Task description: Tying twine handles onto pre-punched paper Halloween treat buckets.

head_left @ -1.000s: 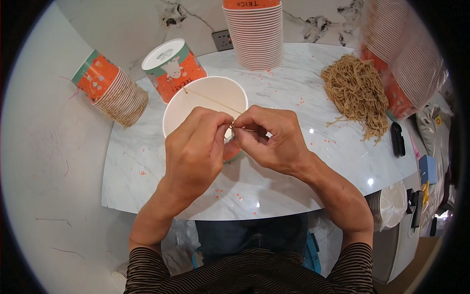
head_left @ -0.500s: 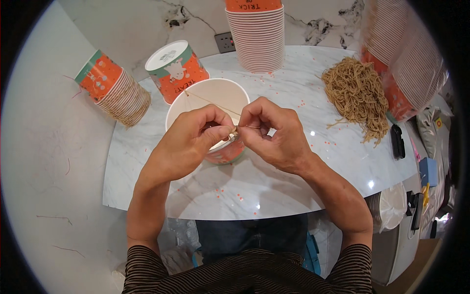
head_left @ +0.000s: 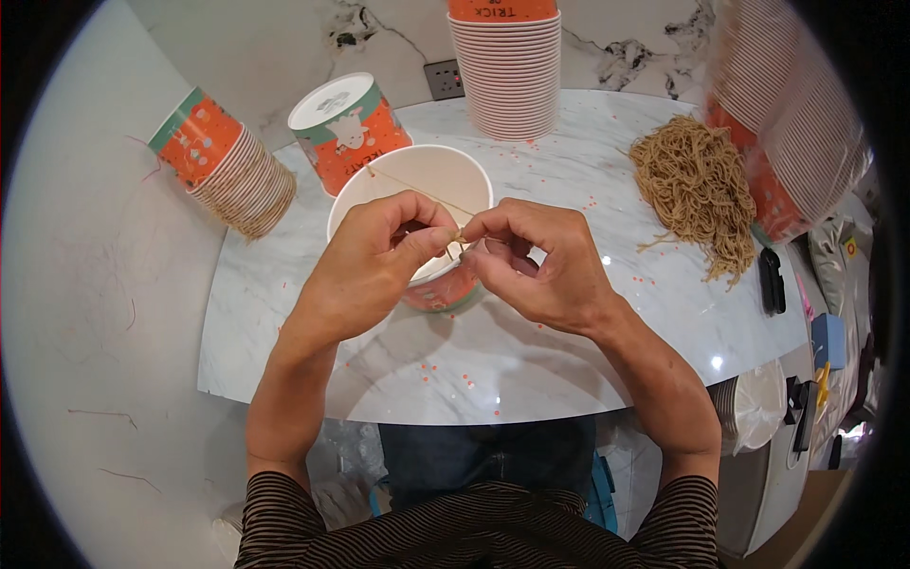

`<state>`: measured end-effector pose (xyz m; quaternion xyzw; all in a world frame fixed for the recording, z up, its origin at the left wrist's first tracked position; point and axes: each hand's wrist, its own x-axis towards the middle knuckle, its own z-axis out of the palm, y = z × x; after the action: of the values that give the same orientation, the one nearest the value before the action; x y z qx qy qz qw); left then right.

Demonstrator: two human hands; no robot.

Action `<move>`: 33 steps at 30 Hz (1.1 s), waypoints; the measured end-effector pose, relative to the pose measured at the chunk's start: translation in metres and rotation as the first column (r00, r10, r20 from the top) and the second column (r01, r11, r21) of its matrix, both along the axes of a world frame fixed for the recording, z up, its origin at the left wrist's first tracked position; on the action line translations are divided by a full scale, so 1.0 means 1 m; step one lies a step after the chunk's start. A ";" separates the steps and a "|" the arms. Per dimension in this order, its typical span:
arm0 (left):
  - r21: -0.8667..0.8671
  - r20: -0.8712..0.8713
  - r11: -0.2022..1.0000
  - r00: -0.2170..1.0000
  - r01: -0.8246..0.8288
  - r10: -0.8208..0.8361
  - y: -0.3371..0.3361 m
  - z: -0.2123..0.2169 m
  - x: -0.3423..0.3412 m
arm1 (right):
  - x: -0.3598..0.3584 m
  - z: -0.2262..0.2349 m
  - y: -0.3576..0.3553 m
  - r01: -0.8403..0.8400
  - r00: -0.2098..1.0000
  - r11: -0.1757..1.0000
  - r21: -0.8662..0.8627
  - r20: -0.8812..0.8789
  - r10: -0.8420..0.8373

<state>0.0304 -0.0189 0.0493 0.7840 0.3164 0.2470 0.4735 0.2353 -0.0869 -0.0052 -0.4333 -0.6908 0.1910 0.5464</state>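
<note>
In front of me stands a white-lined paper bucket [head_left: 442,171] with an orange and green outside, its mouth tilted up toward me. A tan cord [head_left: 422,192] runs across its opening from a hole in the far left wall to its near right rim. My left hand [head_left: 384,251] pinches the cord at that near rim between thumb and forefinger. Closed on the same spot from the other side, my right hand [head_left: 540,256] grips the cord with thumb and fingertips. A small knot or loop seems to sit between the fingertips, partly hidden.
Behind the bucket is an upturned orange bucket [head_left: 351,133]. A tall stack of buckets [head_left: 507,76] stands at the back, another stack [head_left: 227,166] leans left. Tan cords [head_left: 697,194] lie heaped at right, near plastic-wrapped buckets [head_left: 801,142] and a black object [head_left: 772,281]. Small orange dots dot the table [head_left: 569,379].
My right fingers have shifted closer to the left fingertips and re-gripped the cord at the rim. The whole view has shifted slightly; the bucket stays in place between my hands.
</note>
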 end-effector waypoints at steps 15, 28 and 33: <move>0.011 -0.020 0.999 0.999 -0.037 0.037 -0.001 0.000 0.007 | 0.000 -0.004 0.004 0.163 0.958 0.946 0.281 0.186 -0.220; 0.025 -0.002 0.999 1.000 -0.028 0.028 -0.002 -0.003 0.002 | 0.012 0.001 0.006 0.039 0.976 0.991 -0.132 -0.208 -0.067; 0.073 -0.077 0.997 0.997 0.008 -0.002 -0.007 0.003 0.003 | 0.017 0.014 0.002 -0.055 0.948 0.947 -0.316 -0.314 -0.049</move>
<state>0.0333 -0.0264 0.0528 0.8105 0.3233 0.2269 0.4325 0.2520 -0.0845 0.0090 -0.4789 -0.5542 0.3688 0.5723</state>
